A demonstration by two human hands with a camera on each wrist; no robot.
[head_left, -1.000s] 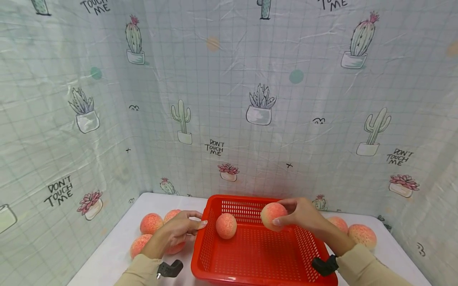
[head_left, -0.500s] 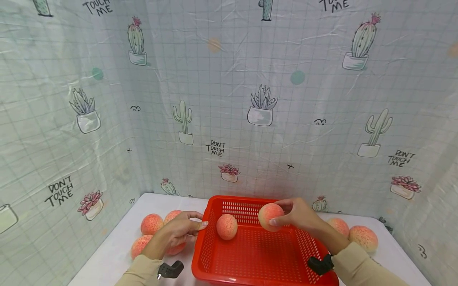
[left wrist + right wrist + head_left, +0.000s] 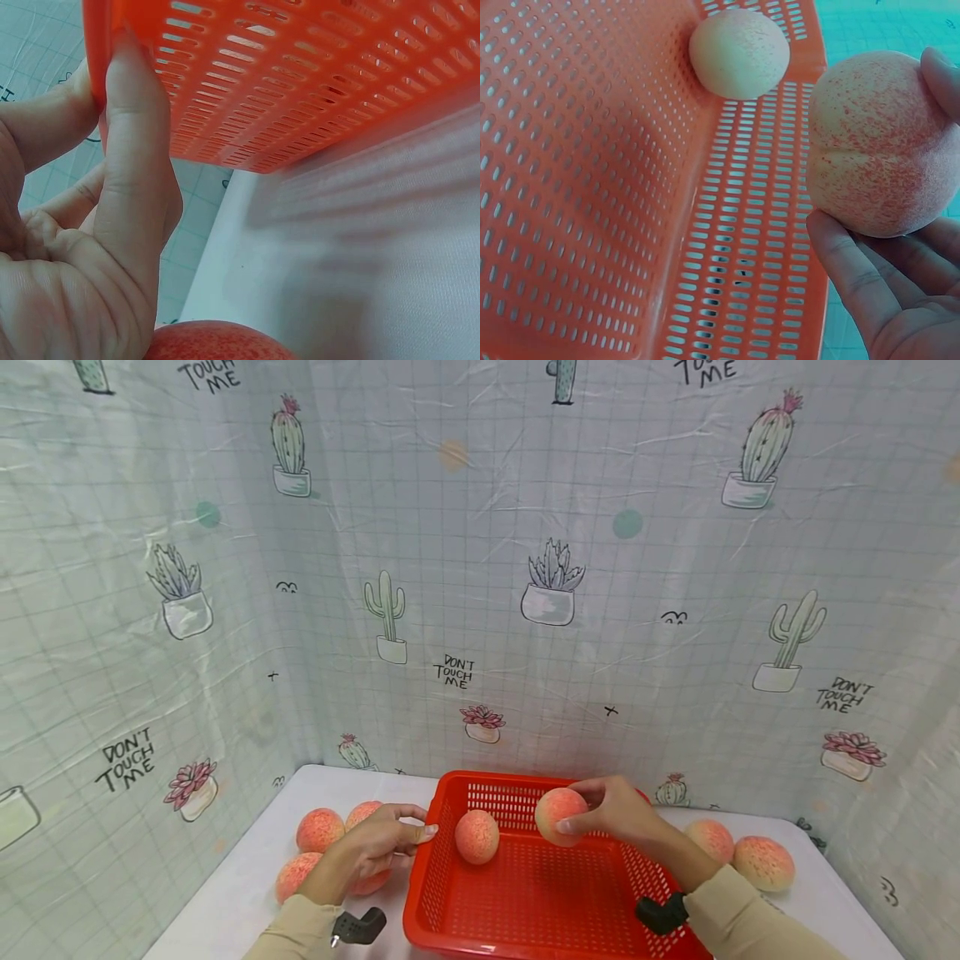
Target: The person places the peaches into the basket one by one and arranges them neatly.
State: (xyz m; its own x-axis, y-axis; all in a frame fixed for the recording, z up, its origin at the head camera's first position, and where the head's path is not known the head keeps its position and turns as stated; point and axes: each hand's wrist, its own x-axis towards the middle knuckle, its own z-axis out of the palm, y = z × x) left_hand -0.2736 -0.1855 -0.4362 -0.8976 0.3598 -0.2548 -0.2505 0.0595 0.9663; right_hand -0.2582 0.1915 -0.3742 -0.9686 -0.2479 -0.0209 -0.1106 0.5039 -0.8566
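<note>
A red plastic basket [image 3: 417,893] with slotted walls stands on the white table. One peach [image 3: 477,837] lies in its back left corner. My left hand [image 3: 386,842] pinches the basket's left rim between thumb and fingers; in the left wrist view the thumb lies along the outside of the wall. Over the basket's back part, my right hand [image 3: 617,814] holds another peach [image 3: 560,817] between thumb and fingers. That peach [image 3: 885,142] hangs clear of the basket floor, its crease showing in the right wrist view.
Several peaches [image 3: 320,831] lie left of the basket, partly behind my left forearm. Two more peaches [image 3: 763,863] rest on the right side of the table [image 3: 817,902]. A curtain [image 3: 480,568] printed with cacti rises behind and at both sides.
My right hand has drifted slightly left with the peach, over the basket. The left hand keeps its hold on the rim. The whole view has shifted a little.
</note>
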